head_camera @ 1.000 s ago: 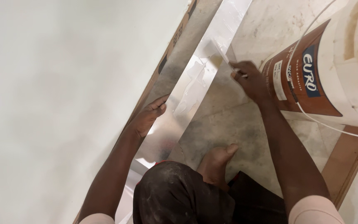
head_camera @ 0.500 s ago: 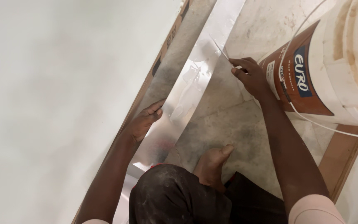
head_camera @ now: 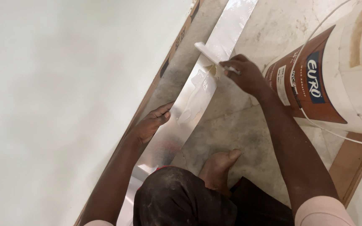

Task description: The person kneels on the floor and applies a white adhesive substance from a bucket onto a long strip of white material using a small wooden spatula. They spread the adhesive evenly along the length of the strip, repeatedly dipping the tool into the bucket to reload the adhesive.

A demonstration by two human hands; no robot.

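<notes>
A dark-clad knee [head_camera: 181, 199] and a bare foot [head_camera: 218, 169] are seen nearest, resting on the stone floor [head_camera: 239, 134]. Just beyond, a long glossy strip [head_camera: 189, 113] is laid along the floor beside a wooden board edge [head_camera: 147, 100]; it is pressed down at its left edge by the left hand [head_camera: 151, 123], whose fingers [head_camera: 164, 112] are curled loosely over it. Farther on, a flat white spreader [head_camera: 208, 52] is pinched in the closed fingers of the right hand [head_camera: 246, 75] and is held against the strip, where white paste [head_camera: 193, 98] is smeared. A large white and brown bucket [head_camera: 340, 75] is seen at the far right
</notes>
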